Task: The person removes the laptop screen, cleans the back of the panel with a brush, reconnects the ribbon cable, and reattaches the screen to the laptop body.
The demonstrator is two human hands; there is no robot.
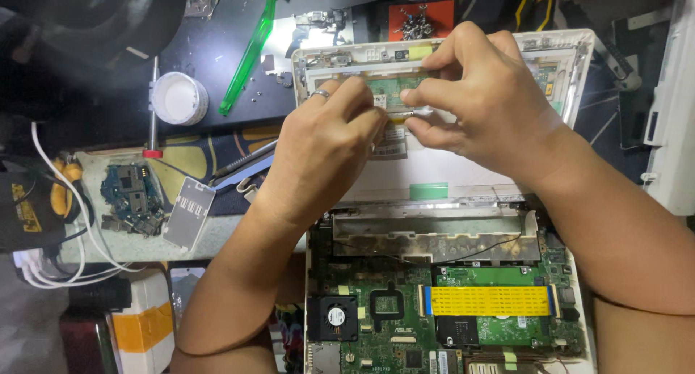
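An opened white laptop lies before me, its green motherboard (463, 323) bare at the bottom and its white lid shell (572, 62) further away. My left hand (326, 153), a ring on one finger, and my right hand (481, 102) meet over a small green circuit board (391, 91) inside the lid shell. Between the fingertips of both hands a thin silver piece (409, 114) is pinched; whether it is a tool or a cable end I cannot tell. A yellow flat ribbon cable (489, 300) crosses the motherboard, and a small black fan (334, 317) sits at its left.
Left of the laptop a white tray (79, 247) holds a blue circuit board (132, 194) and a grey metal plate (187, 215). A round white lid (178, 97), a green plastic strip (250, 55), a screwdriver with a red collar (153, 120) and white cables (61, 222) lie around. Screws sit on a red pad (420, 19).
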